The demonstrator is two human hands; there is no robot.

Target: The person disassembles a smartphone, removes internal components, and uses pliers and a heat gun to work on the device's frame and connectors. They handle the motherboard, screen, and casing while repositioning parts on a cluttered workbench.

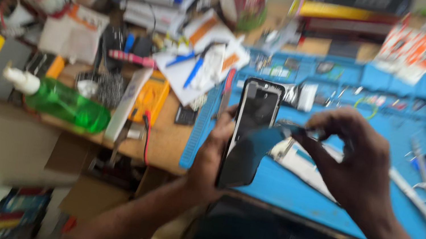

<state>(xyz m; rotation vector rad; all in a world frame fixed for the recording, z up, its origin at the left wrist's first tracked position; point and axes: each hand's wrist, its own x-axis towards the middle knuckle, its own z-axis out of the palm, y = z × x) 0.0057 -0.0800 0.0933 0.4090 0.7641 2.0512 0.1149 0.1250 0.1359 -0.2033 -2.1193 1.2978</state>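
Left hand (pixel 209 159) clamped around black phone (pixel 251 126), right hand (pixel 353 160) pinching dark film (pixel 255 144) off it

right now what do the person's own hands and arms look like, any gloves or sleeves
Both hands are bare: no gloves, rings or watch show on the left hand or the right hand. Both forearms are uncovered as far as the picture shows, with no sleeve or cuff in view. The picture is blurred, so small marks cannot be told.

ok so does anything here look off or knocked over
The green bottle lies on its side at the desk's left edge. A dark film hangs half-peeled off the phone, pinched by the right hand while the left hand grips the phone. No spill visible.
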